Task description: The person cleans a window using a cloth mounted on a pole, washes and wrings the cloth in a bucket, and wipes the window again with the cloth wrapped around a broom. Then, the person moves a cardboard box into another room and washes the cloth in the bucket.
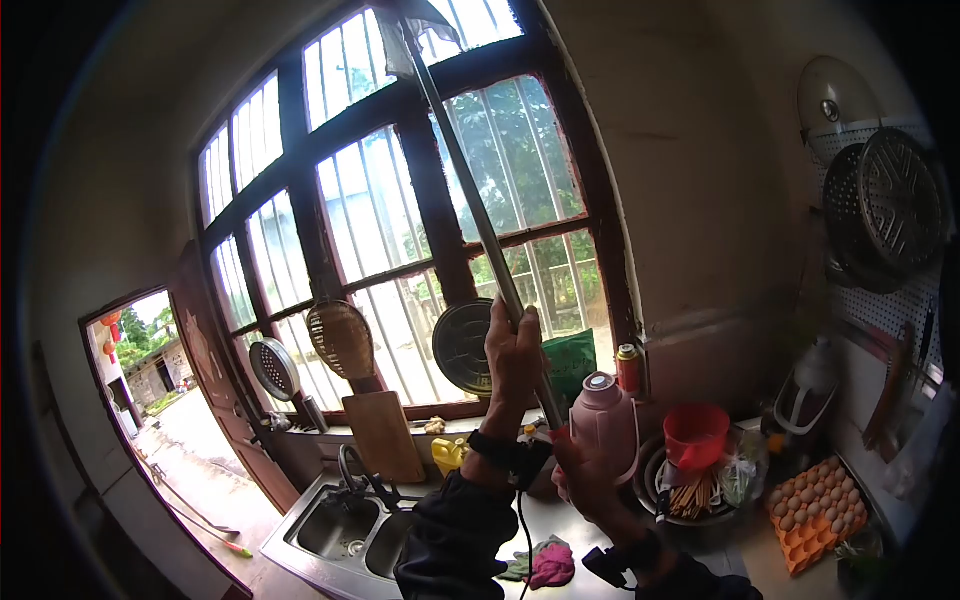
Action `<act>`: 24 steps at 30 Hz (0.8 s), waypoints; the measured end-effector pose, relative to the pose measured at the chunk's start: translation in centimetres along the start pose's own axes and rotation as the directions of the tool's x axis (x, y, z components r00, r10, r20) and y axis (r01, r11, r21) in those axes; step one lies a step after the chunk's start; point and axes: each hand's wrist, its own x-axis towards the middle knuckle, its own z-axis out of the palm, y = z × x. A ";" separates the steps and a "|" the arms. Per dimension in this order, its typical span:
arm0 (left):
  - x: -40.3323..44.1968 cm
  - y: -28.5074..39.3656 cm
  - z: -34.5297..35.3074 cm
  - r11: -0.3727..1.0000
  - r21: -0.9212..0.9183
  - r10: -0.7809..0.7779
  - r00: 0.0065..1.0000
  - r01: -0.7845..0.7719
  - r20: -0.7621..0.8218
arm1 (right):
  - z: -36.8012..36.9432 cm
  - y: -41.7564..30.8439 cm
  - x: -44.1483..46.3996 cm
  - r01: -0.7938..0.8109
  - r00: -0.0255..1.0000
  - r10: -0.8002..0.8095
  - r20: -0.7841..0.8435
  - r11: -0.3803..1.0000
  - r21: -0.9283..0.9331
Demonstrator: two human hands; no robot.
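Both my hands grip a long metal pole [465, 180] that slants up and to the left across the window [510, 150]. My left hand [513, 350] is wrapped round it higher up, in front of the panes. Lower down, my right hand [590, 480] closes round the pole near its bottom end, where something red shows. A whitish cloth [395, 45] hangs at the pole's top, against the upper panes. Just behind my right hand stands a pink thermos flask [603, 420]. Each wrist wears a dark strap.
Below the window are a double sink [340, 525], a wooden cutting board [383, 437] and a yellow jug [449, 455]. Pink and green cloths [550, 565] lie on the counter. To the right are a red basket [697, 436] and an egg tray [815, 510]. A round black lid [462, 347] hangs at the window.
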 end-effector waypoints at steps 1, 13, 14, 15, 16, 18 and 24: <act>0.1 0.6 -0.7 1.000 -0.007 0.003 1.000 -0.003 -0.002 | 0.6 0.3 0.2 -0.011 1.000 0.011 0.016 1.000 -0.003; 7.8 3.1 -15.1 0.826 0.509 0.315 0.947 -0.240 -0.065 | 12.8 0.8 5.6 -0.157 0.937 0.131 0.324 0.986 0.055; 8.9 3.4 -17.2 0.817 0.563 0.165 0.986 -0.124 -0.022 | 14.5 0.7 6.4 -0.166 0.938 0.137 0.318 0.984 0.065; 9.5 3.6 -18.9 0.771 0.625 0.173 0.985 -0.121 -0.022 | 16.1 1.1 7.1 -0.177 0.939 0.146 0.310 0.981 0.076; 10.1 3.6 -20.3 0.723 0.680 0.184 0.983 -0.122 -0.019 | 17.3 2.5 8.5 -0.203 0.922 0.157 0.353 0.974 0.097; 11.7 3.6 -22.6 0.607 0.783 0.264 0.964 -0.134 -0.040 | 19.8 4.3 11.4 -0.241 0.900 0.182 0.396 0.965 0.104; 21.8 4.2 -27.2 0.538 0.827 0.296 0.955 -0.163 -0.004 | 25.0 2.1 18.6 -0.128 0.903 0.085 0.421 0.989 0.075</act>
